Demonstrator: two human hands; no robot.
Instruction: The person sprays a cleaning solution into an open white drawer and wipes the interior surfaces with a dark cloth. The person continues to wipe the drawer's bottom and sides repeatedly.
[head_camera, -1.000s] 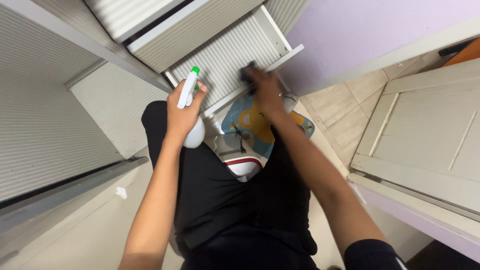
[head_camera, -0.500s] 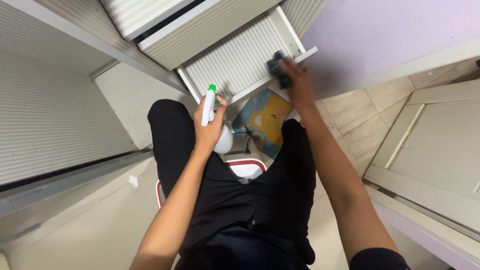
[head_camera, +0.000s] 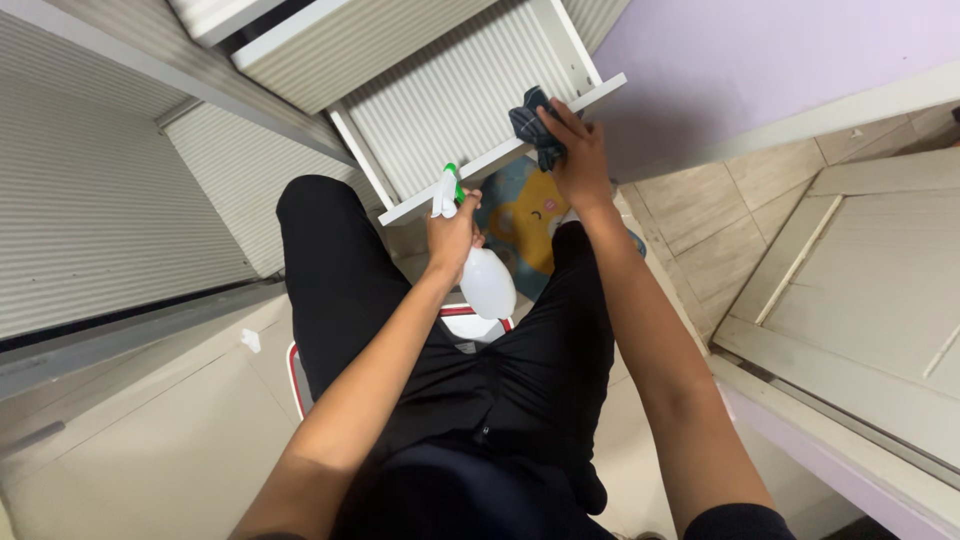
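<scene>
My left hand (head_camera: 452, 234) grips a white spray bottle (head_camera: 484, 277) with a green-tipped nozzle, held just below the front edge of an open white ribbed drawer (head_camera: 455, 100). My right hand (head_camera: 578, 155) presses a dark checked cloth (head_camera: 533, 125) against the drawer's front right corner. Both forearms reach forward over my black-trousered legs.
A blue and yellow cartoon mat (head_camera: 523, 212) lies on the floor under the drawer. A white stool with a red rim (head_camera: 296, 375) is beneath me. White ribbed cabinet fronts (head_camera: 100, 200) stand at left, a lilac wall (head_camera: 780, 50) and a cream panelled door (head_camera: 870, 290) at right.
My left hand has moved the spray bottle right and closer to the drawer's edge. My right hand has slid the cloth along the drawer's front edge toward the right corner.
</scene>
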